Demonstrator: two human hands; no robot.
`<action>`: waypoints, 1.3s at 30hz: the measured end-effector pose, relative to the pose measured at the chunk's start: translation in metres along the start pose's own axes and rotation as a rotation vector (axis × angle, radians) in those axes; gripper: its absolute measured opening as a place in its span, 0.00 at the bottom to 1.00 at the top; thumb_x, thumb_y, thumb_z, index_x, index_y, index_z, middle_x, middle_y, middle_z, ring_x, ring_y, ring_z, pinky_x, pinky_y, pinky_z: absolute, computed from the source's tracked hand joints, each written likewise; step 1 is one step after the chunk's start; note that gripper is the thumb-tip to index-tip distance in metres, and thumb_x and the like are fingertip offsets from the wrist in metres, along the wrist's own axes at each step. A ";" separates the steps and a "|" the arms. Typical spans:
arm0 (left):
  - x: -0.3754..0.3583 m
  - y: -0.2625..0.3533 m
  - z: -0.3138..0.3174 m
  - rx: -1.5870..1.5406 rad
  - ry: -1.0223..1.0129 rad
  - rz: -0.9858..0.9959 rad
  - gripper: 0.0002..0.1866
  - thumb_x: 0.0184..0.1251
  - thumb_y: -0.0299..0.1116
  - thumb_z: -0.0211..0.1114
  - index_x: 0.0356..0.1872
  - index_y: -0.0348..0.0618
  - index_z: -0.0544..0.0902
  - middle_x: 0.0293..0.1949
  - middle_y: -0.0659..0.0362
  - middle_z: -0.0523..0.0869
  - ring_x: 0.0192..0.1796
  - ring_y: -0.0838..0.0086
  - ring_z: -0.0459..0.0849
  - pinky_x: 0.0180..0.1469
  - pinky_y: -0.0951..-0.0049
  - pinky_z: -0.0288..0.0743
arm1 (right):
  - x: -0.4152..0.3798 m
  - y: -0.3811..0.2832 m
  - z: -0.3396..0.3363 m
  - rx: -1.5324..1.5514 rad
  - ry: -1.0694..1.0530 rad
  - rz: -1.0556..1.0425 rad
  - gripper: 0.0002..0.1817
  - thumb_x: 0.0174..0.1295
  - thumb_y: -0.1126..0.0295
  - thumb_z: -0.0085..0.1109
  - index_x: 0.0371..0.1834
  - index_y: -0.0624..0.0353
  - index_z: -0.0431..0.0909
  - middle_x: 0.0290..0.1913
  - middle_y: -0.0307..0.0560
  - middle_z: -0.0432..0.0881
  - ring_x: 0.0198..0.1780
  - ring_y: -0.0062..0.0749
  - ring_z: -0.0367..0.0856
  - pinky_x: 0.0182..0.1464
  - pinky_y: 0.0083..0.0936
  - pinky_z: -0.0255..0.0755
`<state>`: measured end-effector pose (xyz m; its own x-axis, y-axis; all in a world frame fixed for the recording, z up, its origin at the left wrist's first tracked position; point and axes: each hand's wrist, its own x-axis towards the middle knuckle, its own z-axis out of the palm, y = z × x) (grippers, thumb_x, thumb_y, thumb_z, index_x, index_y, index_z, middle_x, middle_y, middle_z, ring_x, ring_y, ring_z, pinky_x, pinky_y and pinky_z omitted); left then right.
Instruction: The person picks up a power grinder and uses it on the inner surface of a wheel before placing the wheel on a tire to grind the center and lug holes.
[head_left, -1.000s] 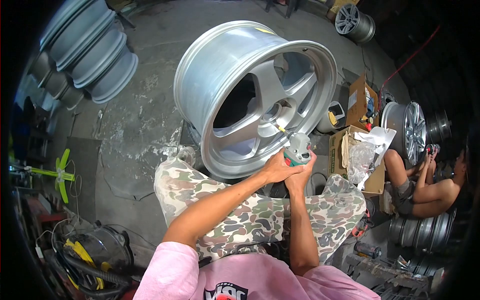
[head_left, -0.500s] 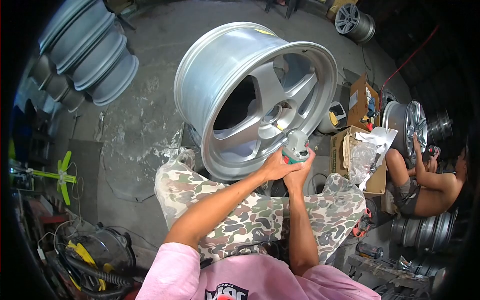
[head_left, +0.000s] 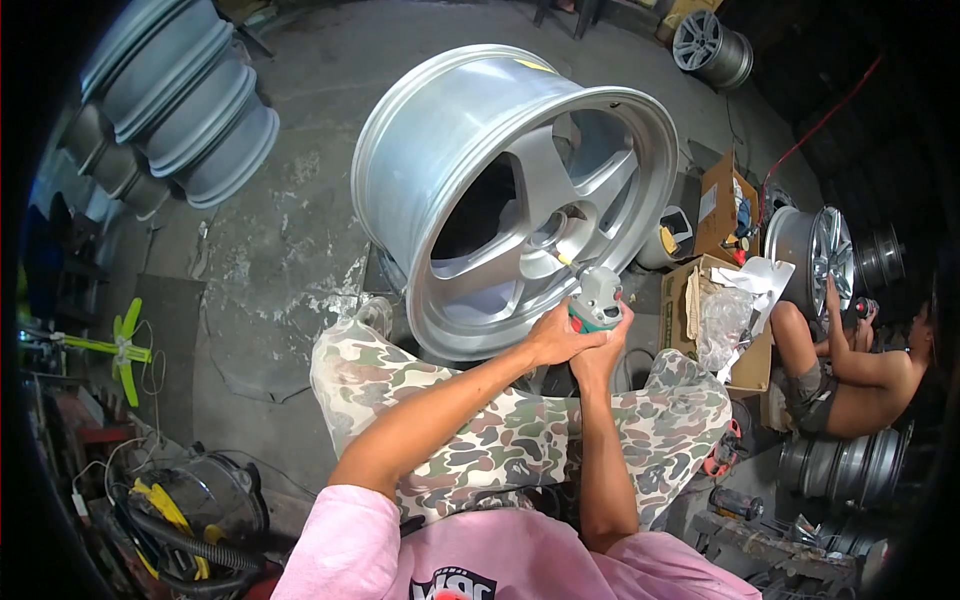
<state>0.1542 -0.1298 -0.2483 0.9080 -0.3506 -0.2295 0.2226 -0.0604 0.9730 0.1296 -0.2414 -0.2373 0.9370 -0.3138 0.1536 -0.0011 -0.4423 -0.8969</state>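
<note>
Both my hands are wrapped around a grey and green die grinder. My left hand grips its left side, and my right hand closes on it from below and the right. The grinder's thin shaft, with a yellow tip, points away from me toward the hub of a large silver wheel rim. That tip overlaps a spoke near the centre hole in this view. The rim stands tilted before my knees, its spoked face turned toward me and to the right.
A cardboard box with plastic wrap stands right of the rim, beside a white container. Farther right, a seated person works on another rim. Stacked rims stand upper left; a vacuum sits lower left.
The grinder and my hands have shifted slightly toward me and to the right. The view has moved a little, while the rim keeps its pose.
</note>
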 end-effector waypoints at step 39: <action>-0.111 -0.037 -0.085 0.294 0.008 -0.940 0.47 0.67 0.77 0.57 0.48 0.29 0.85 0.40 0.46 0.91 0.38 0.63 0.90 0.37 0.65 0.84 | 0.005 -0.024 -0.006 0.502 0.336 0.339 0.42 0.48 0.72 0.80 0.65 0.68 0.64 0.51 0.51 0.78 0.48 0.32 0.81 0.52 0.31 0.77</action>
<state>0.0754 -0.0088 -0.2608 0.4093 -0.0341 -0.9118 0.7590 -0.5418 0.3610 0.1323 -0.2371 -0.2123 0.7542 -0.6454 -0.1213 -0.0369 0.1428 -0.9891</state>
